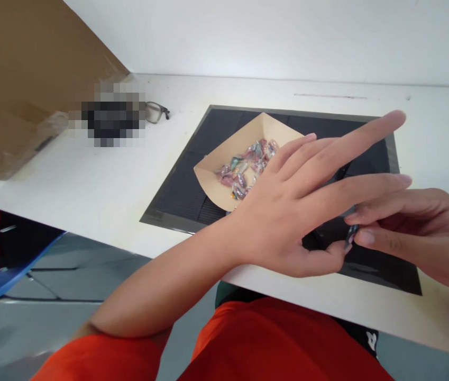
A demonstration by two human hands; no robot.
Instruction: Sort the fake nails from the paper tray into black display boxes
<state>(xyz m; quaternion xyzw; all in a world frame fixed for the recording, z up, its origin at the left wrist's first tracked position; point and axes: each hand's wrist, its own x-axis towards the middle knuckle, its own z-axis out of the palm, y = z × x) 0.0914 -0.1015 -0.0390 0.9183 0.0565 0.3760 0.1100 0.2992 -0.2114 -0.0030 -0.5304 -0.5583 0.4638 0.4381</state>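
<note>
My left hand (pixel 291 196) reaches across a tan paper tray (pixel 214 182), back of the hand up, with its fingers stretched and spread. Its thumb tip touches a small dark, shiny piece (pixel 351 236), whose exact kind is too small to make out. From the right, my right hand (pixel 418 227) pinches that piece between thumb and fingertips. Inside the tray lie several small, shiny, multicoloured wrapped pieces (pixel 242 166). My left hand and wrist hide the tray's right side.
Tray and hands are over a black mat (pixel 184 185) on a white table (pixel 101 174). Glasses (pixel 155 112) lie at the back left, beside a blurred dark object (pixel 111 119). A large cardboard box (pixel 29 79) stands at the far left. A white wall (pixel 272 37) closes the back.
</note>
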